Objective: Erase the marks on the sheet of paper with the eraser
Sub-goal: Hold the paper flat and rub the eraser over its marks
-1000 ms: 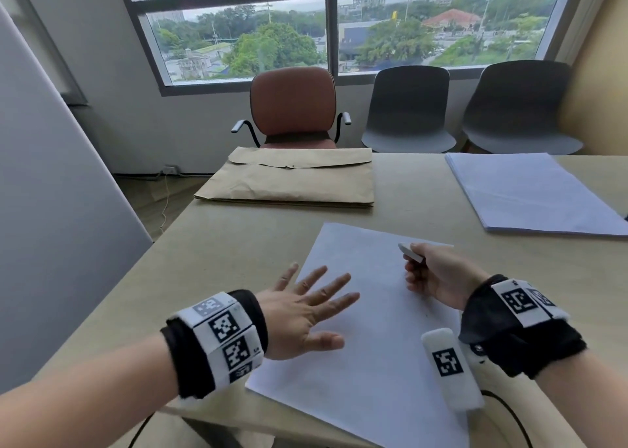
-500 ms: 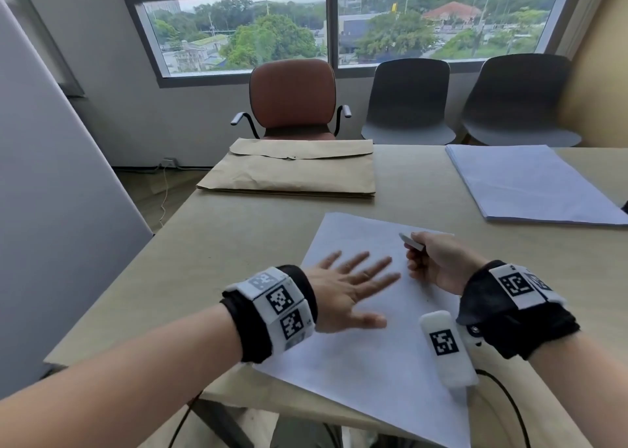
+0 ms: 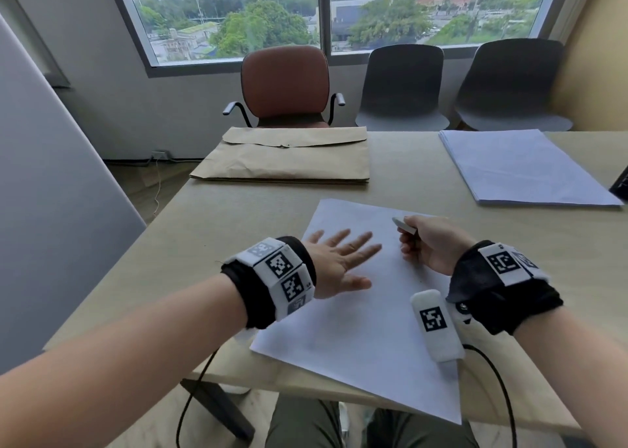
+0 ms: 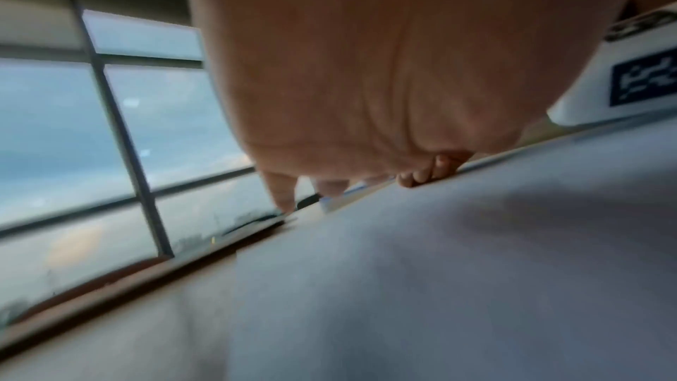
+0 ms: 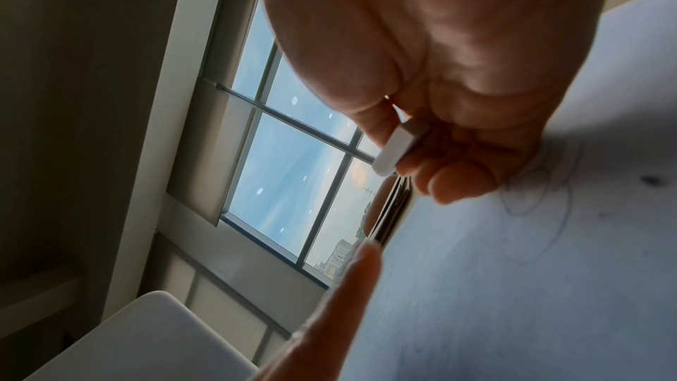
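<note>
One sheet of paper (image 3: 356,311) lies at the table's (image 3: 210,230) near edge, its near right corner overhanging. Faint pencil marks (image 5: 538,184) sit beside the right hand (image 3: 431,247), which pinches the white eraser (image 3: 404,225). Flat and spread, the left hand (image 3: 339,264) presses the sheet. Farther off lie a brown envelope (image 3: 289,158) and, at far right, a paper stack (image 3: 523,168), well apart.

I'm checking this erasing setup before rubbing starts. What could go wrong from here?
1. The white sheet of paper overhangs the beige table's near edge; hard rubbing may crease it.
2. The left hand lies spread on the sheet's left part only, so the paper may buckle near the faint pencil loops.
3. The right hand pinches the small white eraser at its end; it could slip.
</note>
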The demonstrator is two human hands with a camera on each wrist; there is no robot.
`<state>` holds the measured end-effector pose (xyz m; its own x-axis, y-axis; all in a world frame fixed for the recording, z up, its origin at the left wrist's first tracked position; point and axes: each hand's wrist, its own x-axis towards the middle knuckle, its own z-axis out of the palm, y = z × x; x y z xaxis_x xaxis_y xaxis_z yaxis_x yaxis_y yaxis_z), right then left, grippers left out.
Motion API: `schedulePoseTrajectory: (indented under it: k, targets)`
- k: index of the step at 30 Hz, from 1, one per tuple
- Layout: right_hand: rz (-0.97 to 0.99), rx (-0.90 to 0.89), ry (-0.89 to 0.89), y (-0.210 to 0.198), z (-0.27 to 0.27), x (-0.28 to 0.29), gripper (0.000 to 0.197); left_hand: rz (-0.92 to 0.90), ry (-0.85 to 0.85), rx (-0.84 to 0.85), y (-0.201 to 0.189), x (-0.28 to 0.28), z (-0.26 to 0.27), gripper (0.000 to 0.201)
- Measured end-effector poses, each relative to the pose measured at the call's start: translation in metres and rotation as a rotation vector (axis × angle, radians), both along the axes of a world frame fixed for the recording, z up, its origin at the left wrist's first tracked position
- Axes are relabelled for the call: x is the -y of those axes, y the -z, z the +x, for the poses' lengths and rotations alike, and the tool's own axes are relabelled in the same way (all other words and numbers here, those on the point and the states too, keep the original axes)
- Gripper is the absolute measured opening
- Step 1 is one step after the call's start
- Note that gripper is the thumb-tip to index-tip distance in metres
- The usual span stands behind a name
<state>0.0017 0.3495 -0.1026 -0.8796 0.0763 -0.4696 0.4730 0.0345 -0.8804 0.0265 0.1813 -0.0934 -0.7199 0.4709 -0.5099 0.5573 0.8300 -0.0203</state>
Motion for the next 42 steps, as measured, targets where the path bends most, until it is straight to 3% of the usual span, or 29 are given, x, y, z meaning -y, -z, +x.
schedulePoseTrajectory:
  k: [2, 5, 7, 9, 12, 15, 18, 23, 26, 29, 33, 38, 42]
  targets:
    - [-0.002, -0.003, -0.003, 0.0, 0.0, 0.0, 0.032, -0.033, -0.052, 0.029, 0.008, 0.002, -0.008, 0.063]
    - [-0.006, -0.005, -0.013, 0.0, 0.0, -0.001, 0.031, -0.173, -0.43, -0.085, -0.002, 0.019, -0.021, 0.073]
    - [-0.006, -0.006, -0.012, 0.0, 0.0, -0.001, 0.032, -0.296, -0.526, -0.191, -0.018, 0.022, -0.027, 0.081]
    - [-0.003, -0.007, -0.011, 0.001, -0.001, -0.001, 0.032, -0.317, -0.385, -0.266, -0.026, 0.017, -0.031, 0.087]
    - [0.002, -0.012, -0.008, 0.003, -0.002, 0.0, 0.032, -0.047, -0.158, -0.068, -0.024, 0.0, -0.032, 0.093]
    - [0.034, -0.02, -0.024, 0.004, -0.003, 0.002, 0.031, -0.021, -0.082, 0.04, -0.016, -0.015, -0.033, 0.112]
    - [0.135, -0.036, -0.14, 0.002, -0.003, 0.0, 0.022, -0.055, -0.099, 0.055, -0.008, -0.022, -0.037, 0.122]
    - [0.543, -0.047, -0.614, -0.014, -0.005, 0.001, 0.017, -0.028, -0.138, 0.068, 0.004, -0.017, -0.045, 0.126]
    - [0.82, -0.151, -0.623, -0.02, -0.017, 0.008, 0.019, 0.003, -0.136, 0.068, 0.007, -0.015, -0.046, 0.126]
    - [0.968, -0.291, -0.721, -0.019, -0.008, 0.024, 0.023, 0.026, -0.109, 0.065, 0.016, -0.017, -0.052, 0.129]
    - [0.99, -0.402, -0.951, -0.013, 0.011, 0.033, 0.022, 0.034, -0.095, 0.073, 0.019, -0.017, -0.052, 0.12]
    - [1.065, -0.478, -0.783, -0.011, -0.015, 0.021, 0.04, 0.077, -0.094, 0.024, 0.015, -0.017, -0.049, 0.125]
    - [1.046, -0.522, -0.931, -0.006, 0.011, 0.035, 0.02, 0.033, -0.078, 0.058, 0.015, -0.018, -0.05, 0.121]
